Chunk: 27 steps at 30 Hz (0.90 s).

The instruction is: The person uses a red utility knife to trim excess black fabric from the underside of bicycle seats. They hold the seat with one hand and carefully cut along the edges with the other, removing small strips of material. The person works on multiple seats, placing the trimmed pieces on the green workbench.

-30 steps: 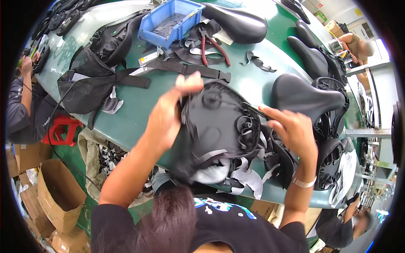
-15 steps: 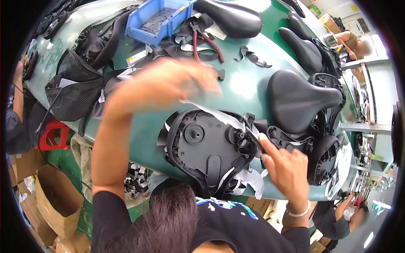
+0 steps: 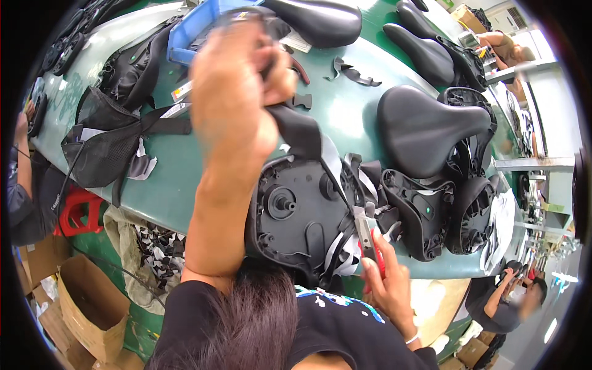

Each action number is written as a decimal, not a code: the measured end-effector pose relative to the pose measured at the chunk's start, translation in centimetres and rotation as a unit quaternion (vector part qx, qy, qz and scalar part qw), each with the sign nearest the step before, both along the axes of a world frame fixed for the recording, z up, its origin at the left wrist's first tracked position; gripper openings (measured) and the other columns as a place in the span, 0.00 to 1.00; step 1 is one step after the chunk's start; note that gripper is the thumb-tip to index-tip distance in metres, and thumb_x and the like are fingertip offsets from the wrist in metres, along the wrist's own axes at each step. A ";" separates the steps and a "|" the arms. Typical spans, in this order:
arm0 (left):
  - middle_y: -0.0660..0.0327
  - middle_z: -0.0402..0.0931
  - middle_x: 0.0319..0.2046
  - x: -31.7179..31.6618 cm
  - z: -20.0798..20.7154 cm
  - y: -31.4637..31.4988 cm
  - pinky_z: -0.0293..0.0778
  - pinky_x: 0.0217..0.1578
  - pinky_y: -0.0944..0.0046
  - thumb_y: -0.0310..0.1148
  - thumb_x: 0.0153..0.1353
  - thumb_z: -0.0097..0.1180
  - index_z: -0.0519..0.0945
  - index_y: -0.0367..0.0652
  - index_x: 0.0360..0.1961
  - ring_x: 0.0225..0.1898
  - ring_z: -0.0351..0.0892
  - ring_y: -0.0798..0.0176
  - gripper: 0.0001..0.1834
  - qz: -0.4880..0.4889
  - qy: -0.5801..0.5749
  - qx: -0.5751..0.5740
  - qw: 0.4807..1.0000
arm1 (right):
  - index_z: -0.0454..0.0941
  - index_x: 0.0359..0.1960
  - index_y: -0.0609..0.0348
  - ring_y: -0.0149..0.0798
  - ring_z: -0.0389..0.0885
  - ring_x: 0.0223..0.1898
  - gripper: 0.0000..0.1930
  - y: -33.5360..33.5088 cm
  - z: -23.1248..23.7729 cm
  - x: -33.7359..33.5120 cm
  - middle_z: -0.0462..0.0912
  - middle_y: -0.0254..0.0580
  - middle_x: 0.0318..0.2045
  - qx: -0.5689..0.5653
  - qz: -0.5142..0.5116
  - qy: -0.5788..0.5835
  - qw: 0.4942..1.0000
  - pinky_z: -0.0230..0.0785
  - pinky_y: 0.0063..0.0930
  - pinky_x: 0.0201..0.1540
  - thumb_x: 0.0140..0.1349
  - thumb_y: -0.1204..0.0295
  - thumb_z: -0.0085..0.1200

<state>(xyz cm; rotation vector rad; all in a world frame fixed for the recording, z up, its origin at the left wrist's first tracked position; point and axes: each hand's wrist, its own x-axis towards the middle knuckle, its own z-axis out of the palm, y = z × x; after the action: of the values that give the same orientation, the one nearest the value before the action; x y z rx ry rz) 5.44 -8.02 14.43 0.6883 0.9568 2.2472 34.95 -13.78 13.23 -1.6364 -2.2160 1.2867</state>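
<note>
Upturned bike seat (image 3: 302, 216): on worktop (image 3: 163, 200), near edge. Left hand (image 3: 237, 86): beyond seat, blurred; fingers curled, apparently gripping black strip (image 3: 302, 137) leading off seat. Right hand (image 3: 390, 280): at seat's right, pinching red-handled tool (image 3: 366, 233). Best handling: strip taut, tool tip shallow along rim, fingers clear.

The person wears a black T-shirt (image 3: 364, 345) with short sleeves (image 3: 192, 317). On the shirt there is a print (image 3: 333, 300) in blue and white. The hair (image 3: 259, 314) is long, straight and dark brown. Around the right wrist (image 3: 407, 330) goes one thin, whitish bracelet (image 3: 412, 338). The left hand (image 3: 237, 80) and the right hand (image 3: 391, 287) are both bare.
</note>
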 end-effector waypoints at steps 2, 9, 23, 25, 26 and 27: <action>0.65 0.60 0.18 -0.7 0.2 -1.3 0.55 0.20 0.70 0.33 0.63 0.48 0.66 0.44 0.21 0.18 0.55 0.71 0.14 0.313 0.088 -0.004 0.946 | 0.62 0.65 0.53 0.30 0.78 0.18 0.27 -2.0 -0.4 0.4 0.82 0.41 0.25 -0.122 -0.063 0.052 0.989 0.71 0.25 0.24 0.64 0.71 0.52; 0.51 0.76 0.44 -2.4 -5.6 -3.4 0.71 0.45 0.58 0.42 0.54 0.66 0.78 0.38 0.41 0.46 0.75 0.49 0.20 0.318 0.566 -0.347 0.677 | 0.67 0.51 0.65 0.25 0.74 0.25 0.22 1.5 -3.5 -3.2 0.77 0.35 0.29 -0.006 -0.173 0.244 0.954 0.69 0.20 0.29 0.57 0.72 0.61; 0.52 0.81 0.38 -6.2 -2.9 15.0 0.82 0.37 0.57 0.36 0.62 0.56 0.77 0.31 0.45 0.37 0.83 0.60 0.17 -0.312 -0.002 -0.501 0.807 | 0.72 0.37 0.60 0.27 0.73 0.24 0.13 39.6 8.0 -9.0 0.76 0.36 0.27 0.251 -0.173 0.405 0.862 0.66 0.21 0.25 0.54 0.69 0.61; 0.52 0.82 0.38 -9.5 -6.6 19.9 0.83 0.36 0.57 0.32 0.61 0.57 0.78 0.34 0.43 0.34 0.84 0.60 0.14 -0.339 -0.047 -0.387 0.856 | 0.73 0.35 0.55 0.30 0.72 0.22 0.15 48.4 5.8 -7.9 0.74 0.33 0.25 0.236 -0.214 0.292 0.902 0.66 0.27 0.28 0.50 0.66 0.64; 0.53 0.82 0.36 -10.3 -6.6 22.4 0.84 0.32 0.59 0.30 0.60 0.57 0.78 0.35 0.42 0.31 0.84 0.60 0.11 -0.303 -0.033 -0.362 0.881 | 0.73 0.34 0.53 0.31 0.72 0.22 0.15 51.9 4.6 -7.0 0.74 0.33 0.24 0.177 -0.273 0.205 0.923 0.66 0.34 0.29 0.48 0.63 0.65; 0.54 0.81 0.35 -11.3 -6.5 24.6 0.84 0.32 0.59 0.29 0.61 0.56 0.78 0.35 0.41 0.31 0.84 0.61 0.10 -0.279 -0.071 -0.338 0.896 | 0.74 0.32 0.51 0.32 0.72 0.22 0.16 54.5 2.8 -6.0 0.73 0.32 0.24 0.109 -0.326 0.112 0.932 0.66 0.41 0.30 0.45 0.60 0.65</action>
<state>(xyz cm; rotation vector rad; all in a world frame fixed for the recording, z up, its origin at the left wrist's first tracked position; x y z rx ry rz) -5.90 16.57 7.93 0.3959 1.1872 1.3158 28.92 40.70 15.98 -1.7987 -1.4255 0.9391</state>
